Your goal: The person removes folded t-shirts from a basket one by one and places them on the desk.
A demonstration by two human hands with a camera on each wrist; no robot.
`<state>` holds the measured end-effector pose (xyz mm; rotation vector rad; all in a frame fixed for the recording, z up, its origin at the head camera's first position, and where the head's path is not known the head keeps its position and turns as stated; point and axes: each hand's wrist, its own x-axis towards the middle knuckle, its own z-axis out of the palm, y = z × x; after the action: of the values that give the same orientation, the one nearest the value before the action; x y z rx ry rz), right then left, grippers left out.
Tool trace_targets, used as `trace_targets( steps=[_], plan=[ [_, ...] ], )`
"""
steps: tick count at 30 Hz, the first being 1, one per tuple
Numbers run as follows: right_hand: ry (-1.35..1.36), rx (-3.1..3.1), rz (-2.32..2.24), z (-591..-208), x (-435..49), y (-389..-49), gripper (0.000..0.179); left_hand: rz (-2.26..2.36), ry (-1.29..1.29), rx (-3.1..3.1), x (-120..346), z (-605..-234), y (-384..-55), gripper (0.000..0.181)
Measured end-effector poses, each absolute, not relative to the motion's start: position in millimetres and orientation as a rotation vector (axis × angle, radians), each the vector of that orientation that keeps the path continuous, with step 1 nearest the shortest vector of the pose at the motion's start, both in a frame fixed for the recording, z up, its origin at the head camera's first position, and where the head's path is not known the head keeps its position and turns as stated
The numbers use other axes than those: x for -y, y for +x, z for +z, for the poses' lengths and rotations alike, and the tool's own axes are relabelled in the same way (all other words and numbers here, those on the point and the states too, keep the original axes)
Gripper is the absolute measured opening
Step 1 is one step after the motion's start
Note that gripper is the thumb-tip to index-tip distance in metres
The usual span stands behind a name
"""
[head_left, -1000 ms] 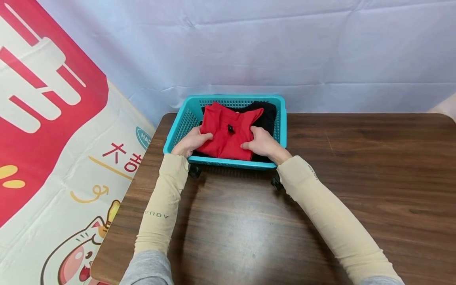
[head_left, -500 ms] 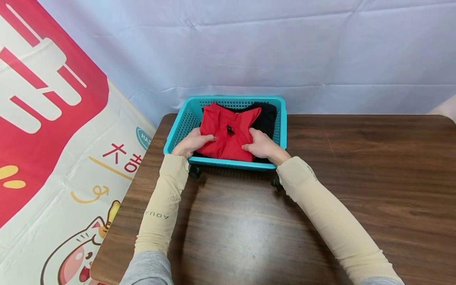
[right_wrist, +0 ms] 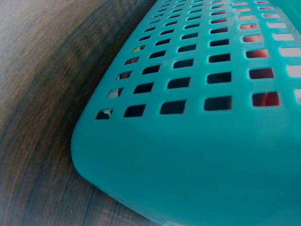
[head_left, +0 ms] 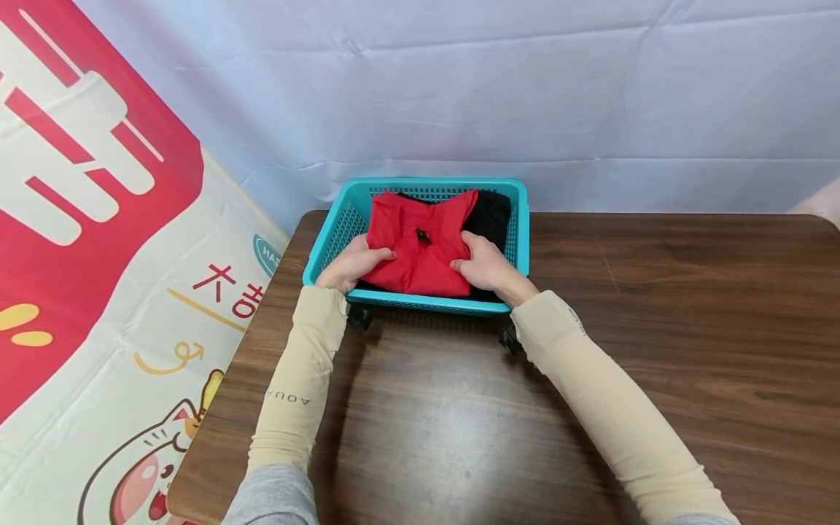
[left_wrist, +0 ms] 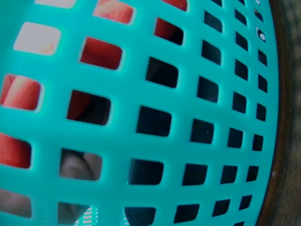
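Head view, ctr frame: red garment [head_left: 418, 264] is gripped by L hand [head_left: 356, 262] & R hand [head_left: 487, 265], arms [head_left: 297, 379] outstretched from btm.

We look at an indoor place that seems staged; if home or office, we cannot tell. Beyond the left hand [head_left: 354, 262] and the right hand [head_left: 484, 262] hangs a pale, creased cloth backdrop [head_left: 492, 87]. Left of both hands we see a printed banner [head_left: 125, 240] with Chinese characters [head_left: 219, 283] and a cartoon cat [head_left: 156, 446]. Below the hands we find a dark wood-grain table [head_left: 433, 394].
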<state>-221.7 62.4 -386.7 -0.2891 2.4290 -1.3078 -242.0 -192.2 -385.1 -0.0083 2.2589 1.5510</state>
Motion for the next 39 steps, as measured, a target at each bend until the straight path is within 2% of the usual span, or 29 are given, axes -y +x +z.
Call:
trace_targets(
  steps=[9,26,31,39],
  plan=[
    [-0.273,-2.433,-1.552,-387.8,-66.6,-222.3,0.042,1.785,-0.088,-2.053,196.4,-384.0,-242.9,0.031],
    [-0.203,-2.22,-1.922,-383.4,-73.9,-220.9,0.04,2.039,-0.071,-1.756,200.5,-379.3,-240.2,0.042],
    [-0.17,-2.031,-2.061,-381.5,-77.3,-220.7,0.039,2.098,-0.03,-1.672,200.7,-379.0,-239.4,0.037],
    [-0.152,-1.783,-2.162,-376.9,-82.4,-216.8,0.046,2.234,0.075,-1.368,197.4,-375.8,-230.5,0.031]
  ],
)
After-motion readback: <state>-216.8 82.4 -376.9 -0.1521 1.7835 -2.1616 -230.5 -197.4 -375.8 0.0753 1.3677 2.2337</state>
